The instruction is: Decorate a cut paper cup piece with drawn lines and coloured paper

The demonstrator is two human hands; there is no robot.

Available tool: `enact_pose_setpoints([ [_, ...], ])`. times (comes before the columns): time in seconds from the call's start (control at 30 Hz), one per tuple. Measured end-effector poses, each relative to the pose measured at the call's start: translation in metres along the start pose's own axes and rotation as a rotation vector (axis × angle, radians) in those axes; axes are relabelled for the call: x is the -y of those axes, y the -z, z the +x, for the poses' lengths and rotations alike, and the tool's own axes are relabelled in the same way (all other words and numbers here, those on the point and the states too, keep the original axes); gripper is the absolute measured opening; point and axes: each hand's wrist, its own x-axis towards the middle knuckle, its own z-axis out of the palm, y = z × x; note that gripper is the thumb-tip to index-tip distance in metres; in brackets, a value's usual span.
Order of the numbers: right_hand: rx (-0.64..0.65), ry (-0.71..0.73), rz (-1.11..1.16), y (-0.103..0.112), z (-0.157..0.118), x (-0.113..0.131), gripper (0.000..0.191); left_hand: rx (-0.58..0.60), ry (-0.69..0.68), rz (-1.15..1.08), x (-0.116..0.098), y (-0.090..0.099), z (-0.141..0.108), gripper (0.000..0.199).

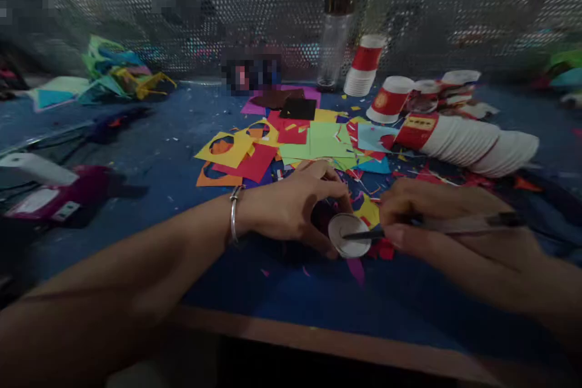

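Note:
Near the front of the blue table, my left hand [300,203] curls thumb and fingers around a small paper cup [349,247], whose white round base with a raised rim faces up at me. The cup's sides are mostly hidden. My right hand [436,221] grips a slim pen [370,234] with a dark front end and a paler barrel that reaches back past the knuckles. The pen's tip meets the middle of the white base, where a faint dark mark shows. Coloured paper scraps [367,211] lie around and beneath both hands.
Coloured paper sheets [330,139], some with round holes, spread behind my hands. A toppled stack of paper cups [477,142] lies at right, with upright cups [364,66] and a clear bottle [335,42] behind. A glue gun [68,191] with cables rests at left. Perforated mesh [282,18] stands behind.

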Motion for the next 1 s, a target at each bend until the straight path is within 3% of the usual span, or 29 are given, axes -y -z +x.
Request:
enact_pose_setpoints([
  [1.0, -0.032, 0.011, -0.168, 0.0039, 0.0095, 0.002, 0.016, 0.015, -0.013, 0.007, 0.004, 0.0036, -0.0061, 0.048],
])
